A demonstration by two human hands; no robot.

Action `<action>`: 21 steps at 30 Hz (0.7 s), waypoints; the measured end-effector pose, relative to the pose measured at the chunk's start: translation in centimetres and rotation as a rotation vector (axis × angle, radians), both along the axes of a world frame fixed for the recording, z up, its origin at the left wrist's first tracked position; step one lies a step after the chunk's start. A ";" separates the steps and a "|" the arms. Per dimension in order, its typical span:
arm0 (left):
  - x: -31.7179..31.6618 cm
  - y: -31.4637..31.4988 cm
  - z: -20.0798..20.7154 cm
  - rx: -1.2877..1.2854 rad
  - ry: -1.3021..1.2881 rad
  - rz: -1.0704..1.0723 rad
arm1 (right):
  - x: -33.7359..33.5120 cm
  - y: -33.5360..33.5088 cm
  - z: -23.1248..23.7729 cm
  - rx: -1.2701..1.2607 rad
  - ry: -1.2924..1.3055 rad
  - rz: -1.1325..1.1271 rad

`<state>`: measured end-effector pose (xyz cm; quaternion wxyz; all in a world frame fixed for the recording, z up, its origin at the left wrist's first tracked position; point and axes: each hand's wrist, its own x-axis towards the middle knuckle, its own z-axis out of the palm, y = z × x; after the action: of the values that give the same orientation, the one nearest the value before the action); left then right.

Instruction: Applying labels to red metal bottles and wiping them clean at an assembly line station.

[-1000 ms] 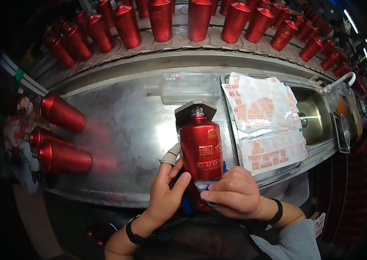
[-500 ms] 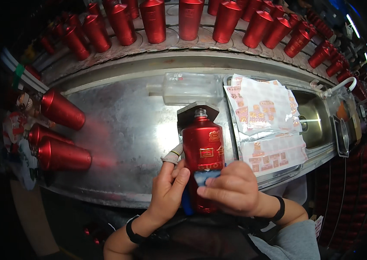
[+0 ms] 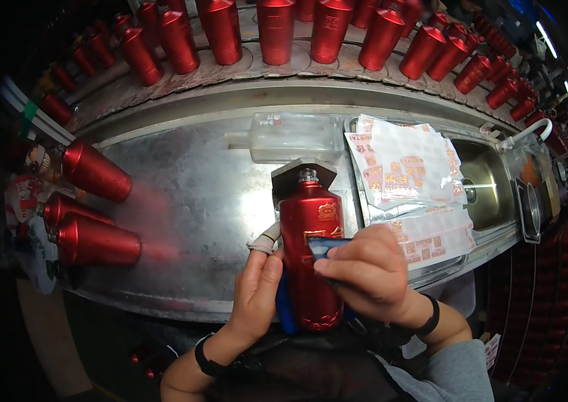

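Note:
A metallic red bottle (image 3: 316, 295) with gold lettering on its front leans tilted before me, its clear threaded neck pointing away and resting at a dark angular block (image 3: 285, 181). Against the bottle's left side, my left hand (image 3: 256, 291) is closed and steadies it; a pale cover wraps one finger. My right hand (image 3: 372, 271) pinches a small flat bluish piece (image 3: 324, 246) against the gold lettering. Part of the lettering is hidden behind that piece and my fingers. Something blue (image 3: 285, 305) shows beneath the bottle.
Three red bottles, one of them here (image 3: 99, 239), lie at the left of the metal table (image 3: 197, 268). Behind the block lies a clear glass bottle (image 3: 297, 137). Printed transfer sheets (image 3: 408, 164) fill a tray beside a sink (image 3: 481, 177). Red bottles stand along a conveyor (image 3: 250, 63).
My right hand has moved the bluish piece a little up the bottle, over the middle of the lettering. The bottles on the conveyor have shifted left.

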<state>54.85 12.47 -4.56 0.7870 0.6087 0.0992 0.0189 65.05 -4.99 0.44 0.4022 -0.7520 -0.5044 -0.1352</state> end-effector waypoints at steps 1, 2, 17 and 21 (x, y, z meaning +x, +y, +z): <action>0.1 0.0 0.0 0.003 0.034 -0.016 | -0.4 -0.2 0.0 -0.007 0.005 0.070; 0.2 -0.1 -0.1 0.007 0.068 -0.033 | -1.1 -0.4 0.1 -0.014 0.011 0.141; 1.5 -0.2 1.3 1.019 -0.303 -0.013 | 0.9 -4.1 -3.6 0.382 1.121 -0.478; 3.1 -0.5 3.5 1.218 -0.310 -0.083 | 0.3 -4.6 -4.3 0.443 1.148 -0.453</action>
<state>58.00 11.98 -1.08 0.3044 0.9412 -0.0681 0.1296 65.39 -9.63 -3.88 0.7144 -0.6918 0.0011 0.1055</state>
